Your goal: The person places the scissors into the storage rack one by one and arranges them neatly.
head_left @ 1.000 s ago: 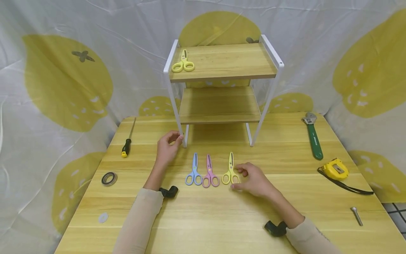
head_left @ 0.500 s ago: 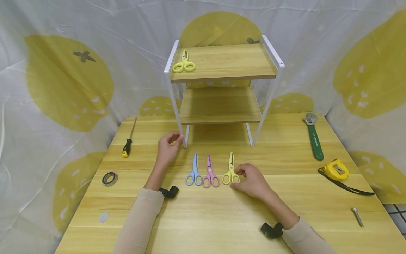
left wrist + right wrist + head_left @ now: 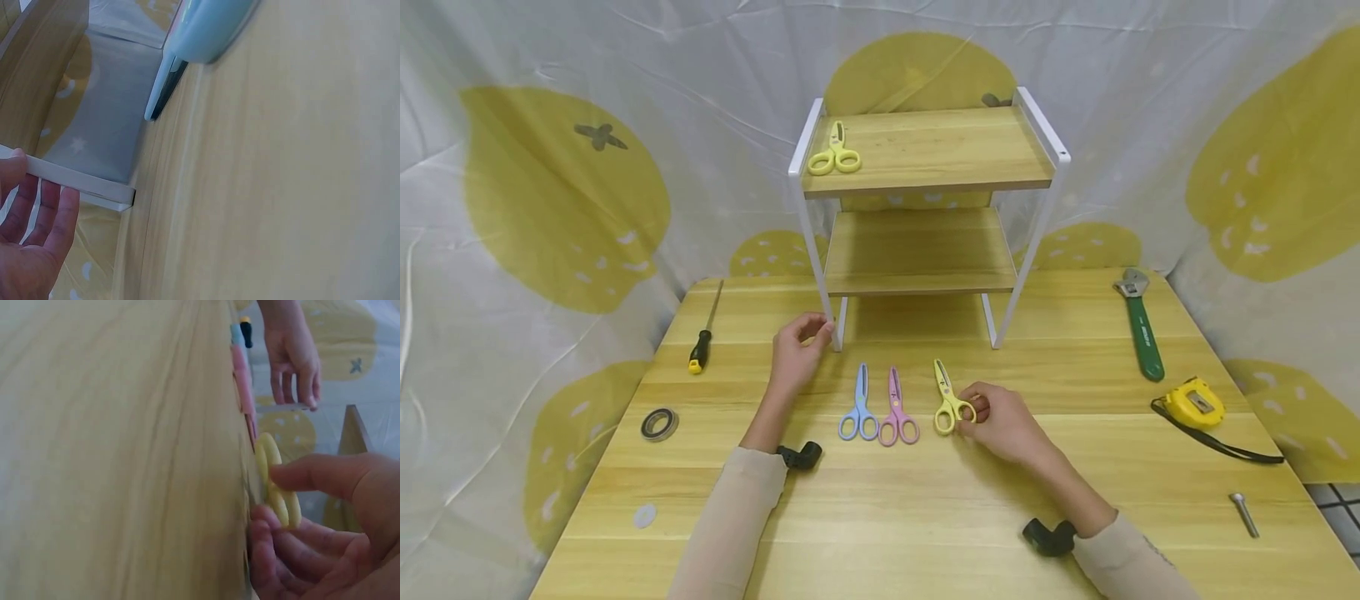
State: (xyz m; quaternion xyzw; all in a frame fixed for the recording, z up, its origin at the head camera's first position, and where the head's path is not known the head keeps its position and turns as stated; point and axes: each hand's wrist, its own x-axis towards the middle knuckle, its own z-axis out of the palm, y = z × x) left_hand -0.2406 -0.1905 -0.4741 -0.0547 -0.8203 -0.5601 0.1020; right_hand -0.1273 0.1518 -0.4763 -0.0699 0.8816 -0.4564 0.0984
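My left hand [image 3: 797,350] holds the front left leg [image 3: 100,185] of a white-framed two-tier shelf [image 3: 932,154], thumb on one side and fingers on the other. At the right handle ring, my right hand [image 3: 1006,423] pinches yellow scissors [image 3: 947,394] between thumb and fingers; in the right wrist view the yellow handles [image 3: 269,450] stand tilted at the thumb tip. Their blades point away, leaning left. Pink scissors [image 3: 895,407] and blue scissors [image 3: 861,403] lie side by side to the left. Another yellow pair of scissors [image 3: 835,153] rests on the top tier, at its left end.
On the left lie a screwdriver [image 3: 701,350], a ring-shaped bearing [image 3: 652,427] and a pale washer [image 3: 644,516]. An adjustable wrench [image 3: 1143,337], a yellow tape measure [image 3: 1195,403] with a black strap and a bolt [image 3: 1244,514] are on the right. A lemon-patterned curtain [image 3: 722,150] hangs behind.
My right fingers have closed on the yellow scissors, which have turned, handles shifting right and blade tips left. The left hand stays at the shelf leg.
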